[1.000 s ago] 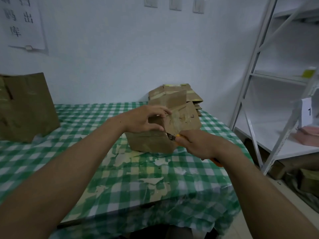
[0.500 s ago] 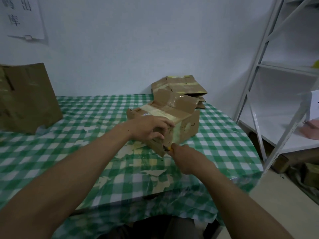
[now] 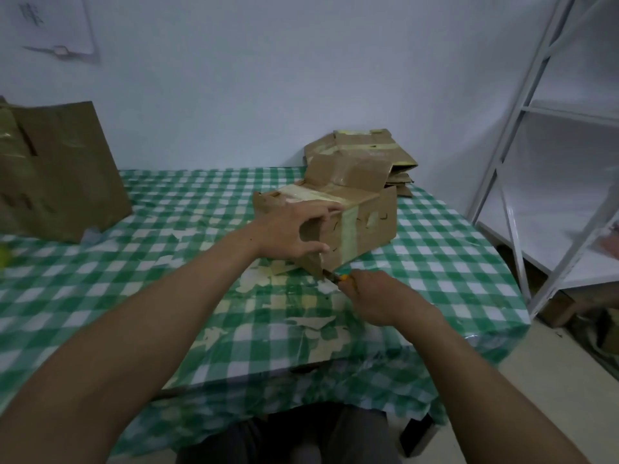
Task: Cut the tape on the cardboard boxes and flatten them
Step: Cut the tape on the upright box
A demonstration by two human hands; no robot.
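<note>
The cardboard box (image 3: 348, 222) is sitting on the counter (image 3: 167, 296) (covered in a green-and-white checked cloth), tilted so that its near corner is pointing down at the cloth. The left hand (image 3: 291, 234) is gripping the box's near end, fingers curled over the top edge and thumb pressing the face below. A strip of tape (image 3: 348, 236) is running down the box's front face. Just below the box's near corner, the right hand (image 3: 375, 296) is closing around a yellow-handled utility knife (image 3: 338, 277), whose blade tip is meeting that corner. Behind the box, a stack of flattened cardboard (image 3: 371, 149) is lying against the wall. Far to the left of the box, a larger cardboard box (image 3: 57, 175) is standing upright.
</note>
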